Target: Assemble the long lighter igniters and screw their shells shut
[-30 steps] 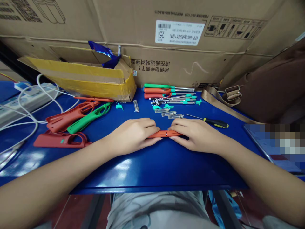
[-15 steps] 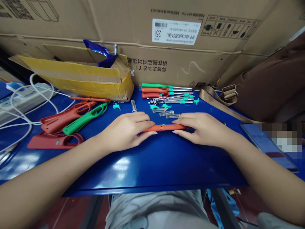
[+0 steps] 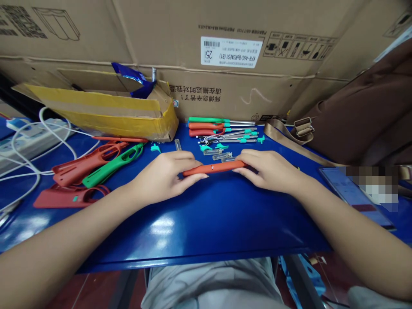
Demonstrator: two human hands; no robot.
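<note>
Orange casing [image 3: 216, 168], pinched between both hands [image 3: 169, 175] [image 3: 269, 170]

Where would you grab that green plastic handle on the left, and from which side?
Probably the long body of the green handle, next to its loop, from above and its right. It lies slanted, its loop pointing away from the person, and a red handle lies close along its left. The left hand is nearest, but holds the orange piece.

Head-worn view, facing forward-down, hands [image 3: 169, 174] near
</note>
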